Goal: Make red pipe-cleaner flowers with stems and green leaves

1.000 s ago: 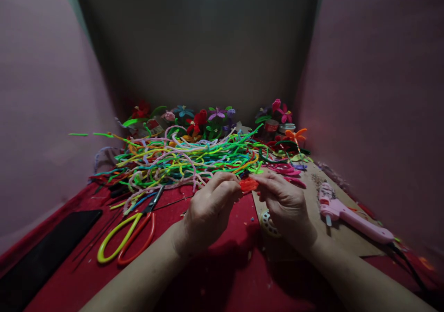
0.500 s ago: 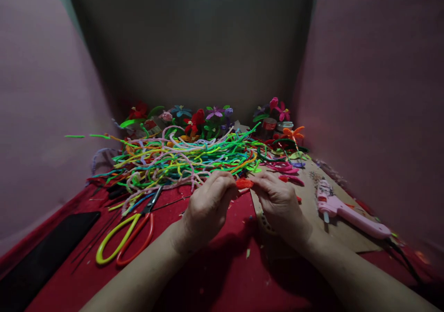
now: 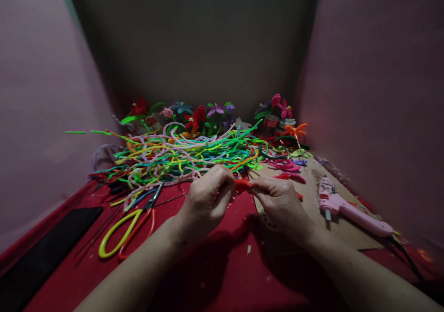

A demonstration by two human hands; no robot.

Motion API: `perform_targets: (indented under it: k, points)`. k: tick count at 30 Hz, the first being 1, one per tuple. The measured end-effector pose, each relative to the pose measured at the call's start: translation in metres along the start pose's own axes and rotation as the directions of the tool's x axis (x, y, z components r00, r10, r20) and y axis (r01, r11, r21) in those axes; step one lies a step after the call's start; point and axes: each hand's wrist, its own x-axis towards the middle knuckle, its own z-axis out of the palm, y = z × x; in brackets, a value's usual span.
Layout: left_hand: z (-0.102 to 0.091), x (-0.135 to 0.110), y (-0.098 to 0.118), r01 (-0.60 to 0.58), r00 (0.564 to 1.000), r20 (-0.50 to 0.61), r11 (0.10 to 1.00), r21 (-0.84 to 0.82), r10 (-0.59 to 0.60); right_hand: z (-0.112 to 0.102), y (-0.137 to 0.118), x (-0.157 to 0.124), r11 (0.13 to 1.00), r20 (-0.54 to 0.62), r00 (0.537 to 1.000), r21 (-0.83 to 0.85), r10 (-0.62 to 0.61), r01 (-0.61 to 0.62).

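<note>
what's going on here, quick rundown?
A person's left hand and right hand hold a small red fuzzy piece between them, above a red cloth. A tangled pile of coloured fuzzy stems lies beyond, with fuzzy flowers along the back. The scissors lie to the left on the cloth; a pink glue gun rests on a brown board to the right.

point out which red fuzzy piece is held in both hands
The red piece pinched between the left hand and the right hand; the other red pieces near it lie on the brown board.
</note>
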Motion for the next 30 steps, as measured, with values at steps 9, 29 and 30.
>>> perform_targets:
  k: [9, 29, 30]
  points:
    - [-0.0048, 0.0045, 0.0016, 0.327, 0.945, 0.07, 0.925, -0.192, -0.32, -0.0002, 0.0003, -0.0008, 1.0, 0.102, 0.995, -0.027, 0.003, 0.0]
    - [-0.0058, 0.0085, 0.0034, 0.514, 0.858, 0.194, 0.786, -0.344, -0.476, 0.0001, -0.0022, 0.0, 0.991, 0.26, 0.959, -0.1, 0.114, -0.091]
    - [-0.0056, 0.0082, 0.0031, 0.513, 0.858, 0.191, 0.788, -0.341, -0.476, 0.0, -0.002, 0.0, 0.991, 0.264, 0.956, -0.079, 0.127, -0.11]
